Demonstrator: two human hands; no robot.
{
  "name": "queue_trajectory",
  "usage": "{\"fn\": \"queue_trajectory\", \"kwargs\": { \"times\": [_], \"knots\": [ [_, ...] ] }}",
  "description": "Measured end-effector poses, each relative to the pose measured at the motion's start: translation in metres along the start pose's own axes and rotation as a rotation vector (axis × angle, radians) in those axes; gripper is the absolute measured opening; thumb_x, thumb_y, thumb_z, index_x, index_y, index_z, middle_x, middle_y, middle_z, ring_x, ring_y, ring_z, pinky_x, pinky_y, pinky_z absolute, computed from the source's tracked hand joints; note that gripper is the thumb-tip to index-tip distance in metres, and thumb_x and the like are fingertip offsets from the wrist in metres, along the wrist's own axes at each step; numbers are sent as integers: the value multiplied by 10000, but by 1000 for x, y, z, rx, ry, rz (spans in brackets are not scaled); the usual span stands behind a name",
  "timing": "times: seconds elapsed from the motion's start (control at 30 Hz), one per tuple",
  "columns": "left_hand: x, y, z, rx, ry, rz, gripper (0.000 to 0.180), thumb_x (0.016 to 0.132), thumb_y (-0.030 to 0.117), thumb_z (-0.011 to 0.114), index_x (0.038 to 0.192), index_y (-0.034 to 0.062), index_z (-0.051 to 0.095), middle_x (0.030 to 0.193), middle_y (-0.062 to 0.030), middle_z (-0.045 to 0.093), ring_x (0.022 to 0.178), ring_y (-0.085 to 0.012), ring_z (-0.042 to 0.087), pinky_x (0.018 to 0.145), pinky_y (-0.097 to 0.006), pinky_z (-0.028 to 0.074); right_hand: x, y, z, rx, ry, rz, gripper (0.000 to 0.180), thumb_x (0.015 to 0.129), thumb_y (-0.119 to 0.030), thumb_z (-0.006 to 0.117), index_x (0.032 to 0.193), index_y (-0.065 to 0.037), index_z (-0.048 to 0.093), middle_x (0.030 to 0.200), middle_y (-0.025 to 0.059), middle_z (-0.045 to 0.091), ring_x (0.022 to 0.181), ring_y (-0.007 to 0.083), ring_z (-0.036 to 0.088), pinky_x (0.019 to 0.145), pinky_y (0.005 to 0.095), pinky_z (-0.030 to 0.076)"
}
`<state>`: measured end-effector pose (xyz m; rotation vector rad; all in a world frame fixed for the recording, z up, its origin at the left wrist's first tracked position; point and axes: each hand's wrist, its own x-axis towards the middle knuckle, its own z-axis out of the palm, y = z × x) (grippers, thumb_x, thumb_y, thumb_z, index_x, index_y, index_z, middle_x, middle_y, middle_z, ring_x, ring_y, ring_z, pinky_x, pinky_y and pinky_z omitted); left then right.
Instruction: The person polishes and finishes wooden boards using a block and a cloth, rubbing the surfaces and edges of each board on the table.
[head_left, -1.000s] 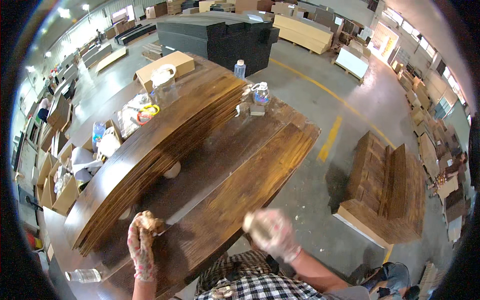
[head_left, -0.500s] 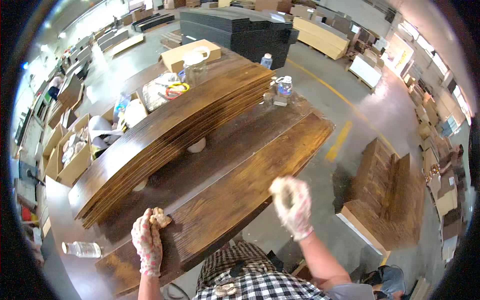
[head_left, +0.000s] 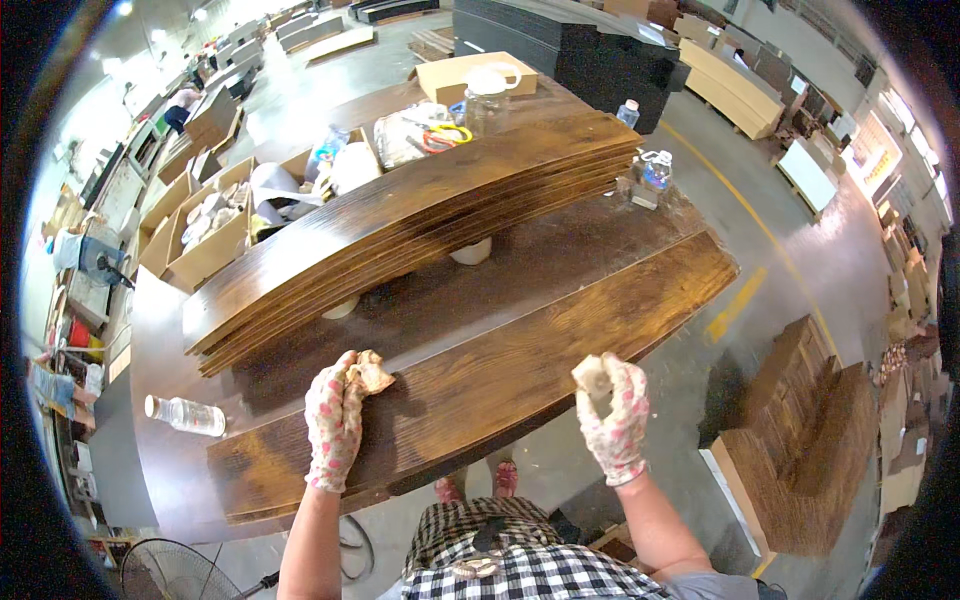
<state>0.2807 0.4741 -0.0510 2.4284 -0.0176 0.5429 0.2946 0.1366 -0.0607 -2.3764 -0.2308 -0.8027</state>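
A long dark-brown wood-grain board (head_left: 500, 365) lies along the near side of the worktable. My left hand (head_left: 335, 425), in a white glove with pink spots, is closed round a crumpled tan rag (head_left: 371, 374) just above the board's left part; whether the rag touches the wood I cannot tell. Past the board's front edge, my right hand (head_left: 613, 425) wears a matching glove. Its fingers curl round a small off-white piece (head_left: 591, 374), whose kind is unclear. Behind the board rests a stack of similar boards (head_left: 420, 225), raised on pale supports.
A glass bottle (head_left: 186, 415) lies on the brown table (head_left: 165, 470) at left. Open cartons (head_left: 215, 262), a clear jug (head_left: 488, 105) and scissors (head_left: 445, 137) sit behind the stack. Brown panels (head_left: 790, 450) stand on the floor at right; a fan (head_left: 175, 572) is at lower left.
The whole view has swung, so the table appears farther right. My right hand, blurred before, now shows more sharply. My left hand still holds the rag over the board's left part.
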Motion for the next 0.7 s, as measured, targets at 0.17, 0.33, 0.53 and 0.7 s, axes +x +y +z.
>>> {"fn": "queue_trajectory", "kwargs": {
  "times": [0.17,0.33,0.53,0.7],
  "knots": [
    [-4,-2,-6,-201,4,-43,343,916,69,581,1254,12,563,1142,-163,616,1075,-297,585,951,-361,439,-52,-81,22,261,-332,-236,503,719,-201,759,1180,-97,585,1066,93,602,949,286,577,843,408,482],
    [-33,-38,-79,-598,128,-196,386,975,146,538,1332,6,492,1270,-114,567,1171,-221,534,1029,-348,400,-15,-64,19,-59,134,11,181,778,-49,665,945,-107,621,892,81,612,857,288,552,752,389,472],
    [-89,-110,-156,-742,194,-205,440,1006,263,481,1377,28,461,1339,-113,532,1229,-226,494,1071,-362,356,-79,-189,52,145,-210,-144,189,775,-139,694,954,-117,639,940,82,633,928,287,583,844,404,475],
    [-132,-156,-200,-591,248,-254,578,958,380,558,1390,11,447,1384,-131,502,1276,-254,459,1089,-382,322,-97,-220,71,382,-417,-65,552,807,-265,724,1282,-85,510,1154,134,581,991,307,589,901,423,469]
  ]
}}
